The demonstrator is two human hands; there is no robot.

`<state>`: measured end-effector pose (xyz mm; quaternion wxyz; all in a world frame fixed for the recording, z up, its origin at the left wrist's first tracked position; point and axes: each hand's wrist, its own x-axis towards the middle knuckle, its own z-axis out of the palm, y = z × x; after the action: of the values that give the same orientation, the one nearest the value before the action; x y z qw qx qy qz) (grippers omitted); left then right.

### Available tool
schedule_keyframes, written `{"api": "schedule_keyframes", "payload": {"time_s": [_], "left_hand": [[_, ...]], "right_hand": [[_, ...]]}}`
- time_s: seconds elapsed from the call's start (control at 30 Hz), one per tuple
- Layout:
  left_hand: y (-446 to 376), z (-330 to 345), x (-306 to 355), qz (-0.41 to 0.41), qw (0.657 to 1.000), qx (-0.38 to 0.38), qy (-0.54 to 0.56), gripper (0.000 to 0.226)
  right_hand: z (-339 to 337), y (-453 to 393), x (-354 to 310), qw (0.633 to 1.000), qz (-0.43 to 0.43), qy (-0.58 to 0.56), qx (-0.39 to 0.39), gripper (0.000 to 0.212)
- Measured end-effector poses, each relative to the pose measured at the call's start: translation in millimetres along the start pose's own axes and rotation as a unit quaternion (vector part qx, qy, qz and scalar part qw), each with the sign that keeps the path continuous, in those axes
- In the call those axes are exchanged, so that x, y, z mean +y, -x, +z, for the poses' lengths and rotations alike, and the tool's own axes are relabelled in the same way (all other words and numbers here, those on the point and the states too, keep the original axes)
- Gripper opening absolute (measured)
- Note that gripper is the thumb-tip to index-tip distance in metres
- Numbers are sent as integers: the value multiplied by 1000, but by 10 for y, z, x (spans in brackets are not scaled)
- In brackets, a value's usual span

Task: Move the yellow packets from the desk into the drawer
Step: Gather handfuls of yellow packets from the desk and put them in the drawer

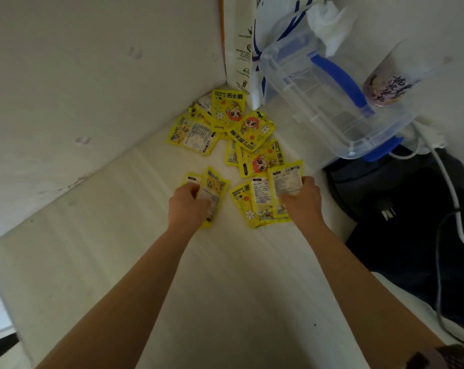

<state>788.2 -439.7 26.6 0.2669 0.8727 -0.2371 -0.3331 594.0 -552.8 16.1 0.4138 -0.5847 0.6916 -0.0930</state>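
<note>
Left of centre: left hand [189, 206] curled over two overlapping yellow packets [212, 193], fingers pinching their near ends; long axes running roughly up the frame, away from the wrist. Whether lifted or flat on the white desk [119, 249], impossible to tell.

Centre, toward the upper middle of the frame: remaining pile [233, 123] scattered in the corner against the wall, beyond both hands, some face up, some label side up, long axes pointing every way. About equally reachable, slightly nearer the right hand by judgement.

Right of centre: right hand [301, 201] closed on a fanned bunch of packets [265, 198], thumb side hidden beneath them; exact count unclear.

Upper right: clear plastic box [332, 102] with blue clips, a printed cup [388, 86] beside it.

Drawer nowhere in view; direction of the carry not readable. Dark mass with cables at the right edge hard to identify.
</note>
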Motion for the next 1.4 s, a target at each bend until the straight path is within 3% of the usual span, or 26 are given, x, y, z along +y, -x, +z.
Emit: {"api": "schedule_keyframes", "payload": {"time_s": [0.13,0.27,0.47,0.67,0.87,1.13,1.27,1.4], "left_hand": [[146,-118,-177,-35,999,14,39,14],[175,-192,-320,-56,997,32,43,10],[-53,-180,-331,23,993,57,-103,29],[-214,-107,-227,71,977,-35,-200,59],[-116,-51,-133,87,967,-6,-240,45],[-41,-97,-129,70,988,1,-138,22],[-47,-175,-167,41,998,-32,-24,32],[-77,-245,-186,19,998,-43,30,51]], "right_hand": [[-9,104,186,1000,-5,-8,-14,29],[38,196,296,999,2,23,-38,29],[65,240,153,997,-9,75,-13,38],[152,251,-42,989,-39,140,-12,44],[172,244,-62,993,-44,104,-22,42],[67,130,30,998,-22,53,-29,24],[5,82,97,999,-5,27,-35,16],[8,41,87,999,-1,34,-27,28]]}}
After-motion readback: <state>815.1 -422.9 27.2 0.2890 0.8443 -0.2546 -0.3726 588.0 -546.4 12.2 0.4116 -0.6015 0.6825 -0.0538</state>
